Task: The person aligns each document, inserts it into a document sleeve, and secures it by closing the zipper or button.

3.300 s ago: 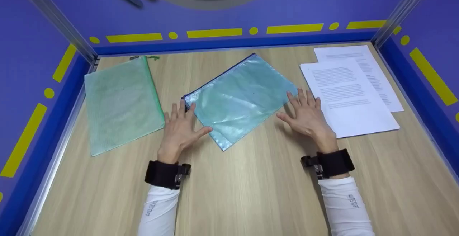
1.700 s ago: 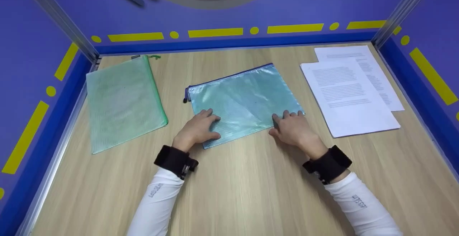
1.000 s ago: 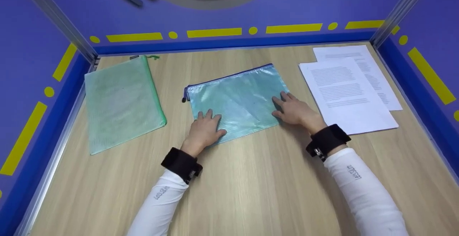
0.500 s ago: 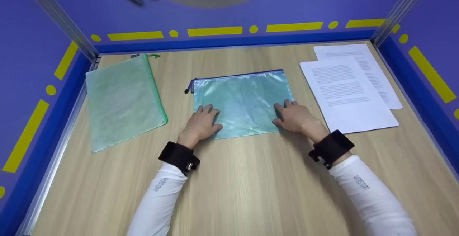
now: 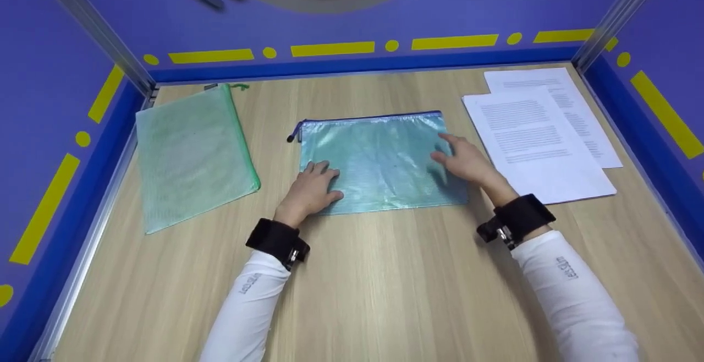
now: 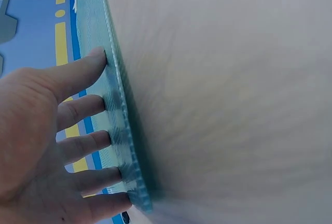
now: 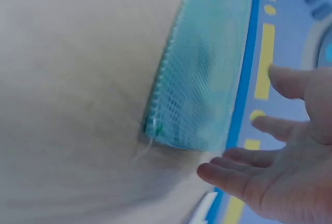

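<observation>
A translucent blue-green zipper pouch (image 5: 379,158) lies flat mid-table, its dark purple zipper along the far edge and the zipper pull (image 5: 294,131) at the far left corner. My left hand (image 5: 309,188) rests spread on the pouch's near left corner; in the left wrist view its fingertips touch the mesh surface (image 6: 116,110). Over the pouch's right side hovers my right hand (image 5: 467,158), fingers extended and holding nothing. The right wrist view shows that hand (image 7: 275,162) apart from the pouch's near right corner (image 7: 174,125).
A green zipper pouch (image 5: 198,158) lies at the left of the table. Printed paper sheets (image 5: 539,169) are stacked at the right, overlapping another printed sheet (image 5: 594,131) behind. Blue panels (image 5: 352,26) with yellow marks enclose the back and sides.
The blue-green pouch has turned clockwise, so its zipper edge now runs nearly parallel to the back wall. The right hand has just lifted off it; the left stays on its corner.
</observation>
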### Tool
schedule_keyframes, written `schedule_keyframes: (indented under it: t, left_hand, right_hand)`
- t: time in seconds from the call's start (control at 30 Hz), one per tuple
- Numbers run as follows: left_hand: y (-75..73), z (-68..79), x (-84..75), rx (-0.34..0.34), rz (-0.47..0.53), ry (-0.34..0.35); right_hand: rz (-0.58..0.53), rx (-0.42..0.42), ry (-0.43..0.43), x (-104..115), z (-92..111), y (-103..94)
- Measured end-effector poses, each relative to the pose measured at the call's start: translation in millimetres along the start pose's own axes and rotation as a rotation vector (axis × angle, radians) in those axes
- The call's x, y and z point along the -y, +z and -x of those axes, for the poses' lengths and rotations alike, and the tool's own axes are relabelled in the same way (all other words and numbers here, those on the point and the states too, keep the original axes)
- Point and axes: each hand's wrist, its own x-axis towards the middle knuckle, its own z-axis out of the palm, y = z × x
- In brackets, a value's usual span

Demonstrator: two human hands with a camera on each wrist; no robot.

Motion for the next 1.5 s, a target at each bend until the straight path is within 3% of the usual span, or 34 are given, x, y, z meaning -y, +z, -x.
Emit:
schedule_keyframes:
  t: [0.2, 0.37, 0.5, 0.73, 0.9, 1.07, 1.23, 1.5]
  left_hand:
    - [1.1, -0.1, -3.2, 0.006, 0.009, -0.009]
    - [-0.3, -1.5, -4.9, 0.013, 0.001, 0.001]
    - [-0.7, -1.8, -5.0, 0.025, -0.013, 0.0]
    - [-3.3, -1.1, -4.5, 0.022, -0.024, 0.002]
    - [-5.6, -1.5, -4.7, 0.035, -0.034, -0.002]
    - [-6.7, -4.0, -5.9, 0.036, -0.03, -0.011]
    - [-7.4, -5.3, -6.7, 0.039, -0.029, -0.006]
    - [-8.7, -6.2, -6.4, 0.025, -0.043, -0.009]
  right_hand:
    - [-0.29, -0.052, 0.113, -9, -8, -2.8]
    - [-0.419, -0.1, 0.14, -10, -9, -0.5]
    - [-0.537, -0.089, 0.182, -10, -11, -3.1]
    - [-0.919, -0.057, 0.318, -16, -17, -14.0]
    - [-1.017, -0.005, 0.36, -19, -24, -13.9]
    - [-1.004, 0.061, 0.363, -18, -34, -15.3]
    - [-0.893, 0.084, 0.384, -15, -42, -13.9]
    - [-0.533, 0.016, 0.38, -8, -44, -4.0]
